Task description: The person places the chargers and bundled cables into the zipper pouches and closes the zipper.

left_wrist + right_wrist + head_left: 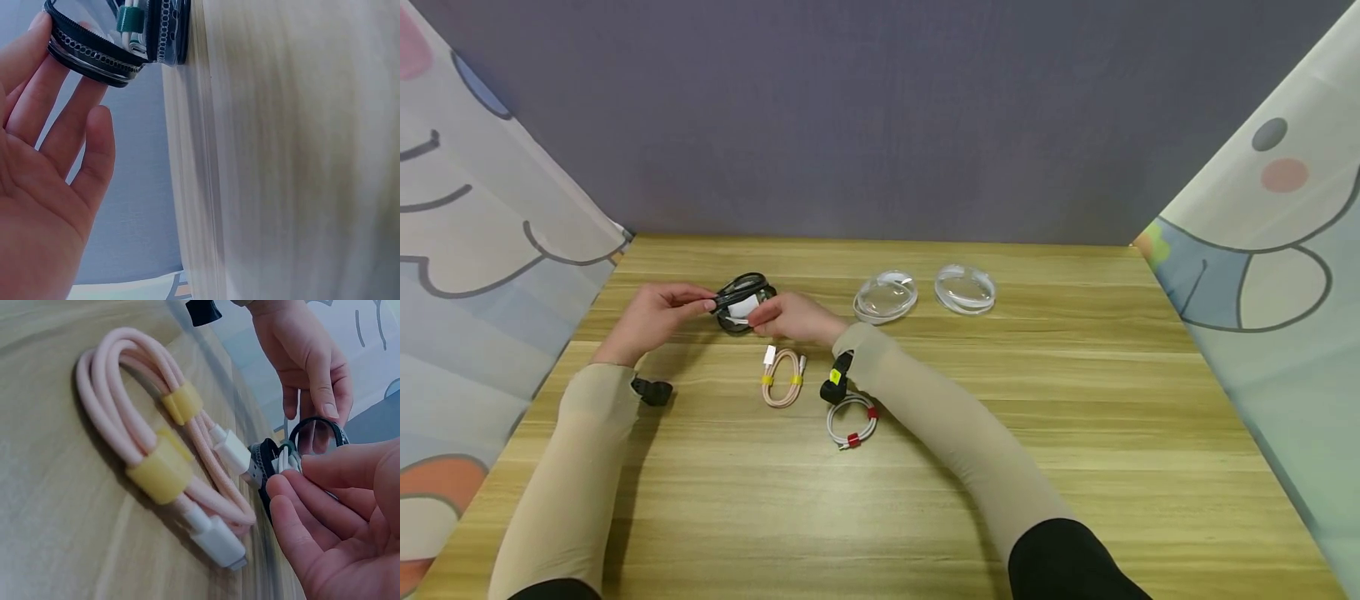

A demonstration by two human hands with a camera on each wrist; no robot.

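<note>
A round clear case with a black zip edge (pixel 94 56) sits unzipped at the back left of the table. My left hand (pixel 655 321) pinches the edge of its raised lid between thumb and fingers. At the case's other side my right hand (pixel 801 318) pinches a coiled white cable (pixel 289 459) with thumb and fingertips. A green strap (pixel 130 20) binds that cable, which lies within the case's opening in the left wrist view. Part of the cable is hidden behind the right fingers.
A pink cable with yellow straps (pixel 128 428) lies coiled just in front of the right hand. Nearer the front is a white cable with red straps (pixel 831 427). Two round clear cases, one left (pixel 885 297) and one right (pixel 966 290), stand right of the hands. A grey panel (pixel 880 125) rises behind.
</note>
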